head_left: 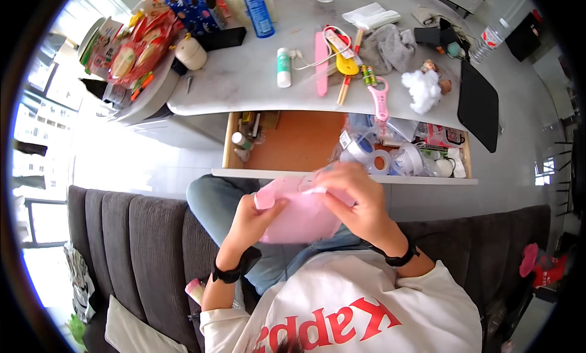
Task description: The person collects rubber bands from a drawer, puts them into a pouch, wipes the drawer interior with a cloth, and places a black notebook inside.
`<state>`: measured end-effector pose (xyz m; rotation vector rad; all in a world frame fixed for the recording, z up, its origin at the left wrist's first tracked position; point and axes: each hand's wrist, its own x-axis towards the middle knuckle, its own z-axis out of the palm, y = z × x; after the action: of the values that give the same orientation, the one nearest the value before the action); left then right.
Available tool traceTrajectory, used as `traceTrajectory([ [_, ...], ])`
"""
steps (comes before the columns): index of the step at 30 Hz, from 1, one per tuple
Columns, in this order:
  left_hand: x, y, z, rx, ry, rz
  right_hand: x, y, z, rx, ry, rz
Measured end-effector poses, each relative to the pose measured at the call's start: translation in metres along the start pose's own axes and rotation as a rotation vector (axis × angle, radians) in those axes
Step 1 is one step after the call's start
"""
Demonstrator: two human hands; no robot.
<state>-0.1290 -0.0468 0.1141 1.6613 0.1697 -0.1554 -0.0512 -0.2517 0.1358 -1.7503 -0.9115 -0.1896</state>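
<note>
A pink pouch or bag (pixel 300 221), soft-looking, is held over my lap in front of the open drawer. My left hand (pixel 249 223) pinches its left edge between thumb and fingers. On the right, my right hand (pixel 360 200) grips the upper edge, where a small white strip shows; its fingertips are slightly blurred. What the bag contains, if anything, cannot be made out. The drawer (pixel 293 140) holds rolls of tape (pixel 360 147) and plastic packets on its right side and small bottles (pixel 242 140) at its left.
On the grey table (pixel 244 78) are a glue stick (pixel 284 68), pink scissors (pixel 379 99), a grey cloth (pixel 390 49), white stuffing (pixel 422 89) and a black tablet-like panel (pixel 478 105). Snack packs (pixel 141 47) stand left. The drawer front edge lies just beyond my hands.
</note>
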Motion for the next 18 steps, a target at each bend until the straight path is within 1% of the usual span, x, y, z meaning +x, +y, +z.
traceTrajectory([
  [1, -0.001, 0.002, 0.0, -0.016, 0.027, 0.006, 0.0, -0.004, -0.001, -0.034, 0.058, 0.034],
  [2, -0.002, 0.003, 0.001, -0.034, 0.052, 0.015, 0.001, -0.006, 0.002, -0.03, 0.199, 0.051],
  [3, -0.002, 0.004, 0.002, -0.038, 0.077, 0.075, 0.004, -0.009, 0.006, -0.028, 0.34, 0.068],
  [6, -0.008, 0.002, 0.0, -0.09, 0.154, 0.12, -0.005, -0.002, 0.006, 0.194, 0.342, 0.276],
  [7, -0.009, 0.0, 0.0, -0.091, 0.179, 0.153, -0.015, 0.004, 0.001, 0.395, 0.199, 0.394],
  [8, -0.012, 0.0, 0.0, -0.111, 0.177, 0.134, -0.023, 0.009, -0.002, 0.594, 0.05, 0.511],
  [9, -0.014, 0.001, 0.0, -0.13, 0.175, 0.114, -0.028, 0.012, -0.002, 0.547, 0.003, 0.48],
  [12, -0.021, 0.007, -0.001, -0.105, 0.148, 0.051, -0.033, 0.009, 0.0, 0.542, -0.027, 0.523],
  [16, -0.028, 0.009, -0.005, -0.021, 0.138, -0.013, -0.029, 0.008, 0.007, 0.421, -0.052, 0.398],
  [18, -0.028, 0.006, -0.007, -0.011, 0.146, 0.03, -0.028, 0.007, 0.01, 0.405, -0.053, 0.371],
])
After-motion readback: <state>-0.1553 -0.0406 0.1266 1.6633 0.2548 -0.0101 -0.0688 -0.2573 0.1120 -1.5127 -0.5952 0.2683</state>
